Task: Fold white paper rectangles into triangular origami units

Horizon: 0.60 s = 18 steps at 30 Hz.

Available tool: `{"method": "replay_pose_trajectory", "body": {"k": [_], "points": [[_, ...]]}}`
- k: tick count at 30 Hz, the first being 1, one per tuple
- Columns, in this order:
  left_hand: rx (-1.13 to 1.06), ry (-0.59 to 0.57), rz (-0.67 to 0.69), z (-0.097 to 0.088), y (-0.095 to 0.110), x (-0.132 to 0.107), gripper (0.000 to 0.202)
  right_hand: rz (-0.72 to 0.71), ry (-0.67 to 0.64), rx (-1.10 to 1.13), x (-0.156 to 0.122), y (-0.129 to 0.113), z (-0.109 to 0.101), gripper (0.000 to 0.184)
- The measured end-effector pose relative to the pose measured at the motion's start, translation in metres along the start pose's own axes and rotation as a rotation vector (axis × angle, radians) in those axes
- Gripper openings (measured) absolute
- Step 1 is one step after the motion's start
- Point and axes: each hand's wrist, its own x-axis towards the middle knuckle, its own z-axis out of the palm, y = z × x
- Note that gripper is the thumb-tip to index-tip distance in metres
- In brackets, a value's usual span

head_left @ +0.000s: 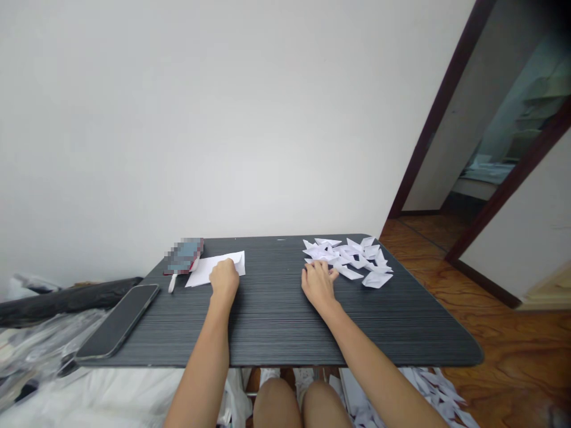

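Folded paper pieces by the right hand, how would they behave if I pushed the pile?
The folded paper pieces lie loose and overlapping, so they'd probably scatter rather than move as one. Being small and made of paper, they're likely very light. Their flat, pointed shapes suggest sliding across the tabletop, not rolling.

Phone [118, 322] on tbl [272, 333], L side, blk roll [66, 300] nr it, doorway [473, 137] far R.

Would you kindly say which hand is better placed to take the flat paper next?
Probably the left hand: it's at the paper, while the right hand is by the folded pieces.
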Motion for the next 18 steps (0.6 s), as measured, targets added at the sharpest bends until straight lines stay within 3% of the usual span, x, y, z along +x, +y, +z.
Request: {"method": "replay_pose_trajectory", "body": {"k": [3, 6, 9, 12, 16, 18], "points": [[-0.089, 0.146, 0.026, -0.005, 0.004, 0.000, 0.025, 0.043, 0.086, 0.008, 0.000, -0.002, -0.004, 0.023], [-0.329, 0.388, 0.188, -0.011, 0.009, -0.003, 0.026, 0.031, 0.151, 0.071, 0.001, -0.005, -0.007, 0.024], [-0.629, 0.476, 0.349, -0.015, 0.017, -0.009, 0.022, -0.027, 0.174, 0.180, 0.003, -0.009, -0.007, 0.027], [-0.867, 0.383, 0.341, -0.017, 0.025, -0.015, 0.017, -0.086, 0.153, 0.333, 0.004, -0.012, -0.004, 0.037], [-1.102, 0.090, 0.383, -0.017, 0.032, -0.017, 0.023, -0.070, 0.076, 0.615, 0.007, -0.013, 0.002, 0.057], [-1.195, -0.036, 0.427, -0.016, 0.035, -0.017, 0.025, -0.014, -0.053, 0.812, 0.008, -0.013, 0.004, 0.052]]}}
